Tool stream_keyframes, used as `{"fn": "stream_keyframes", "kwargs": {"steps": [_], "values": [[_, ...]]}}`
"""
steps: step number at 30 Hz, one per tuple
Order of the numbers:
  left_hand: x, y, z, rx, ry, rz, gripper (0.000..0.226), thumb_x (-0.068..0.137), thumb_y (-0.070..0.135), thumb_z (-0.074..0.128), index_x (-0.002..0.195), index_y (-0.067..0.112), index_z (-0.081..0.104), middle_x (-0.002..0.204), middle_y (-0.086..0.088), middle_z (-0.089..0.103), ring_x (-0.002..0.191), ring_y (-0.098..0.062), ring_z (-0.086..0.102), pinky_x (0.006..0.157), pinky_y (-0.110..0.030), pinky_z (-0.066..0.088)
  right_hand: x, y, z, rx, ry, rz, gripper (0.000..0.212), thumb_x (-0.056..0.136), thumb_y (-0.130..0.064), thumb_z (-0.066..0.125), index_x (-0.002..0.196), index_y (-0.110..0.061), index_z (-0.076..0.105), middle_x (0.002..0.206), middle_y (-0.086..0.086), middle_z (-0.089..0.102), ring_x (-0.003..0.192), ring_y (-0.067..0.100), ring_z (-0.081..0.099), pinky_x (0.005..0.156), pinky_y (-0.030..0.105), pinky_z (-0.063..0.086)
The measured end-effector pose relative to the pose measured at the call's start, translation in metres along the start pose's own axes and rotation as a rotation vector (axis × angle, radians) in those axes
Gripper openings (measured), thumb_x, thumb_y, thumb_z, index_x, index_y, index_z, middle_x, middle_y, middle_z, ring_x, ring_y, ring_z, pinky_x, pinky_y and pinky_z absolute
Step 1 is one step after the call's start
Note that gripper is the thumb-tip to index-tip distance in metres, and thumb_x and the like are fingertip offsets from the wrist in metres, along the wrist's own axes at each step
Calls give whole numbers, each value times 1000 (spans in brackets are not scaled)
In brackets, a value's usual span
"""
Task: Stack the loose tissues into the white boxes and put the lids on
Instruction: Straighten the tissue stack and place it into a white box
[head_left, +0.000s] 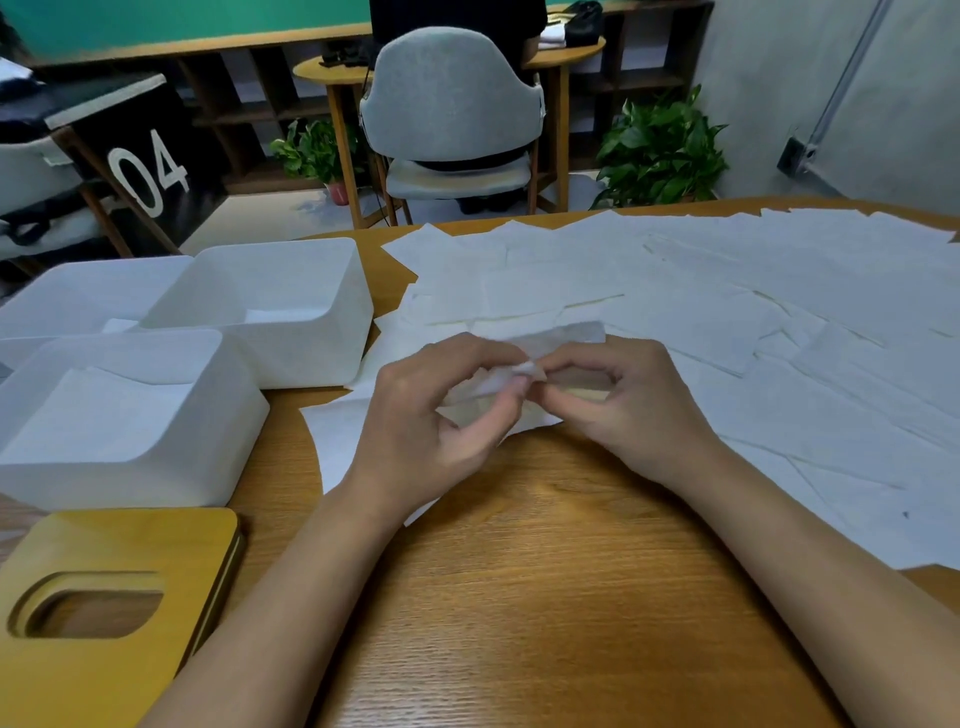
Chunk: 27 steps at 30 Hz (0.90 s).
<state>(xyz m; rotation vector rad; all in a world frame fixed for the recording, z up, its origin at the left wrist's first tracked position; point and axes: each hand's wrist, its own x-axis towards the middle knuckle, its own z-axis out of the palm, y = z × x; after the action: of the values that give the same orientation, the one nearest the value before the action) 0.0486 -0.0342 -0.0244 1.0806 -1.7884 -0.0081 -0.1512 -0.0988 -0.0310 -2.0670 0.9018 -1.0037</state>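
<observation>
My left hand (431, 421) and my right hand (623, 400) meet over the middle of the table, and both pinch the same corner of one thin white tissue (498, 382) lifted off the wood. Several loose tissues (727, 312) lie spread over the right and far side of the table. Three open white boxes stand at the left: the near box (130, 467) holds a stack of tissues, the far box (275, 296) holds a few, and a third box (78, 291) sits behind them. A yellow wooden lid (119, 561) with an oval slot lies at the front left.
The wooden table (519, 597) shows bare wood in front of my hands. Beyond its far edge stand a grey chair (452, 104), two potted plants (660, 150) and a black sign marked 04 (145, 166).
</observation>
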Motion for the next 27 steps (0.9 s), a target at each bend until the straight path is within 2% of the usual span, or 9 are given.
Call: {"fn": "stream_keyframes", "kwargs": {"steps": [4, 6, 8, 10, 12, 14, 21, 24, 27], "values": [[2, 3, -4, -166, 11, -260, 42, 86, 21, 86, 124, 16, 68, 104, 15, 72, 103, -13, 71, 88, -22, 54, 5, 3, -5, 203, 77, 109, 9, 87, -27, 83, 95, -22, 83, 92, -11, 79, 94, 8, 74, 85, 29, 55], [4, 0, -3, -224, 5, -356, 41, 88, 17, 84, 125, 20, 66, 108, 15, 72, 105, -19, 71, 90, -29, 57, 7, 2, -9, 328, 111, 135, 3, 88, -17, 83, 90, -19, 81, 89, -9, 80, 88, 8, 75, 80, 23, 56], [4, -4, -3, -280, 2, -430, 33, 93, 12, 79, 122, 19, 68, 109, 11, 75, 105, -20, 72, 92, -35, 60, 7, 2, -11, 388, 128, 150, 9, 88, -11, 82, 85, -20, 80, 85, -9, 79, 84, 8, 75, 75, 19, 54], [5, -7, -4, -326, -10, -485, 29, 94, 11, 78, 120, 18, 68, 107, 7, 77, 103, -19, 74, 90, -35, 61, 7, 3, -14, 421, 87, 173, 9, 86, -14, 82, 95, -16, 81, 94, -3, 81, 92, 15, 77, 81, 28, 58], [7, -5, -6, -344, -34, -513, 31, 93, 14, 80, 120, 20, 67, 102, 5, 79, 100, -19, 75, 86, -29, 59, 5, 4, -16, 452, 29, 195, 28, 83, -23, 82, 109, -14, 80, 106, 1, 81, 102, 21, 77, 90, 40, 60], [8, -2, -8, -329, -66, -511, 33, 91, 16, 82, 119, 24, 67, 98, 7, 79, 97, -20, 75, 83, -24, 56, 5, 2, -19, 475, 21, 206, 33, 80, -28, 82, 110, -14, 79, 108, 2, 81, 103, 21, 77, 91, 40, 61], [5, -4, -6, -309, -214, -519, 40, 91, 25, 82, 127, 30, 66, 95, 4, 77, 100, -19, 73, 88, -26, 55, 9, 4, -25, 392, 88, 203, 10, 88, -17, 81, 96, -10, 82, 94, 4, 81, 89, 19, 76, 80, 30, 59], [5, -8, -6, -321, -175, -537, 37, 93, 23, 81, 126, 30, 67, 91, 0, 75, 96, -22, 72, 92, -33, 56, 9, 6, -33, 359, 89, 250, 10, 89, -16, 81, 97, -10, 82, 95, 3, 81, 93, 21, 77, 89, 36, 59], [7, -11, -7, -315, -111, -534, 35, 92, 19, 82, 124, 27, 70, 97, 3, 75, 96, -20, 70, 92, -33, 55, 10, 9, -38, 293, 10, 313, 15, 86, -20, 84, 99, -14, 82, 102, -5, 80, 101, 12, 75, 99, 32, 54]]}}
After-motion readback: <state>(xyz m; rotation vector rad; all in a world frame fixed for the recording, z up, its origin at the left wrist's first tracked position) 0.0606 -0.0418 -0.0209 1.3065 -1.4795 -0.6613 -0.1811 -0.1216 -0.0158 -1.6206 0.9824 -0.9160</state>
